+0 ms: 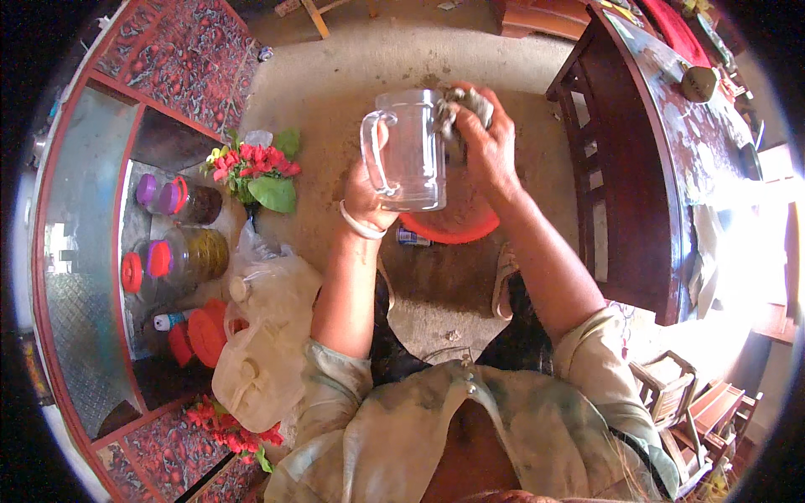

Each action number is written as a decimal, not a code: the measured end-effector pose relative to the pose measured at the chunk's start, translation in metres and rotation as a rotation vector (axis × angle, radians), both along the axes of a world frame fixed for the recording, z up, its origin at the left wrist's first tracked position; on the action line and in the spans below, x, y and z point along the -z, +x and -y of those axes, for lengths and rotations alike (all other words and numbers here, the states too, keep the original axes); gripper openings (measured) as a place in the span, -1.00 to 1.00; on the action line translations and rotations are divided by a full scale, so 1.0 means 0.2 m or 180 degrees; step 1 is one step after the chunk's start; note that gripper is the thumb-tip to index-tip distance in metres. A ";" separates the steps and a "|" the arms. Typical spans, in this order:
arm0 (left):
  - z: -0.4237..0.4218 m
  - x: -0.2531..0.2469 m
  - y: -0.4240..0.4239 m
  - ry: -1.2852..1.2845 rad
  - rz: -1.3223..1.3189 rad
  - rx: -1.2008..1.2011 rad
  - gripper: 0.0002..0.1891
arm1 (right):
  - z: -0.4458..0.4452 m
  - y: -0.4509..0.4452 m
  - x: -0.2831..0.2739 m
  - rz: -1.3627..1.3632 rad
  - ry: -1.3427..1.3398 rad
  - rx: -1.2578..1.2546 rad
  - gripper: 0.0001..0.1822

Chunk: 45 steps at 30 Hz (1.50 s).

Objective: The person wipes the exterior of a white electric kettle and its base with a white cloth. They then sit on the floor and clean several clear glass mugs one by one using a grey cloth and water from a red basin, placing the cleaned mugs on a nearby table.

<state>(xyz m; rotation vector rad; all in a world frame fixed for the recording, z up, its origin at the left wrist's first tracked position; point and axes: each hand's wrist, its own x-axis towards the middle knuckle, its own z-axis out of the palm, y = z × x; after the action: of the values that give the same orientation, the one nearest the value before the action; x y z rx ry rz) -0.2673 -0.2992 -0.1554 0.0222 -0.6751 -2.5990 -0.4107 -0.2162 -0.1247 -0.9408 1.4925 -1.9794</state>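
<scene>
A clear mug (412, 154), of glass or plastic, is held up in front of me with its handle (371, 154) on the left. My left hand (361, 198) grips it from behind and below, and the fingers show faintly through the wall. In my right hand (494, 141) is a crumpled grey cloth (468, 110), pressed close to the mug's upper right side. Lower down, partly hidden by the mug and right arm, a basin with a red rim (453, 237) stands on the floor. A small labelled container (413, 236) lies beside the basin.
On the left, a cabinet (135, 264) holds jars with coloured lids (160, 258). Pale plastic jugs (264, 339) and red artificial flowers (251, 162) stand before it. A dark wooden table (619, 157) is on the right, with small wooden chairs (666, 383) at lower right.
</scene>
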 end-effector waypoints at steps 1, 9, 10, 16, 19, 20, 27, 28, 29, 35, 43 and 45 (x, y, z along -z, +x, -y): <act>-0.01 0.01 -0.02 0.0068 -0.0021 0.0039 -0.47 | 0.02 -0.02 0.02 -0.0313 0.0011 0.0159 -0.67; 0.01 0.06 -0.03 0.0094 0.0734 -0.0352 -0.54 | -0.06 0.06 0.10 -0.1550 -0.0151 0.0502 -0.61; -0.05 0.01 -0.04 0.0088 0.0841 -0.0289 -0.55 | -0.02 0.04 0.08 -0.0462 -0.0093 0.0588 -0.61; -0.18 0.08 -0.12 -0.1019 0.1296 -0.0901 -0.65 | 0.07 -0.10 0.33 0.3384 0.0317 -0.0511 -0.56; -0.15 0.10 -0.13 -0.2197 0.1805 -0.1930 -0.66 | 0.05 -0.04 0.32 0.3554 0.0351 -0.0680 -0.49; -0.09 0.22 -0.12 -0.2675 0.2214 -0.2789 -0.68 | 0.07 -0.01 0.32 0.3815 0.0324 -0.0705 -0.49; -0.19 0.05 -0.14 -0.1577 0.2040 -0.1858 -0.55 | 0.11 -0.12 0.40 0.3886 0.0047 -0.0490 -0.50; -0.21 0.03 -0.14 -0.2235 0.2095 -0.2023 -0.58 | 0.12 -0.13 0.40 0.3817 0.0000 -0.0340 -0.53; -0.23 0.02 -0.15 -0.2896 0.2134 -0.2180 -0.60 | 0.12 -0.15 0.41 0.3745 -0.0046 -0.0189 -0.56; -0.03 0.25 -0.12 -0.0093 0.1846 -0.2635 -0.73 | 0.08 0.05 0.16 0.0494 0.0327 0.1080 -0.69; 0.07 -0.03 -0.01 -0.1317 0.2138 -0.2190 -0.85 | -0.10 0.13 0.12 -0.3116 -0.0485 0.0573 -0.32; 0.02 -0.09 -0.04 -0.1277 0.2521 -0.2208 -0.86 | -0.09 0.08 0.12 -0.3082 -0.0620 0.0726 -0.34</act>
<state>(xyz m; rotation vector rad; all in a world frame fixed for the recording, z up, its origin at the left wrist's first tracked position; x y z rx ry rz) -0.2747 -0.3036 -0.1379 1.0026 -1.1794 -1.6945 -0.3943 -0.1989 -0.1488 -2.0919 1.9531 -1.9220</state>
